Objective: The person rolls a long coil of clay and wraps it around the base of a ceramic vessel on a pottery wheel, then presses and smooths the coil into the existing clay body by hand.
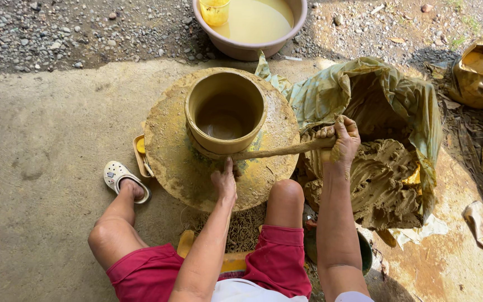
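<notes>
the person sat low with knees spread around a round clay-smeared wheel [174,156] set on the concrete floor [40,140]; on the wheel stood an open clay pot [226,114], upright, its wall smooth and wet, a little pale water pooled inside; a long coil of clay [278,151] stretched from the pot's base out to the right; the left hand [225,182] lay at the near foot of the pot, fingers pressed together and pushing the coil's end against the wall; the right hand [342,142] was closed in a fist around the coil's far end, held up over the heap of raw clay [387,179]; that heap sat in an open greenish plastic sheet [364,89] just right of the wheel; a basin of muddy water [252,25] stood beyond the wheel on the gravel, a yellow cup [214,11] in it; a white sandal [119,178] was on the foot left of the wheel; red shorts [275,260] covered the thighs.
</notes>
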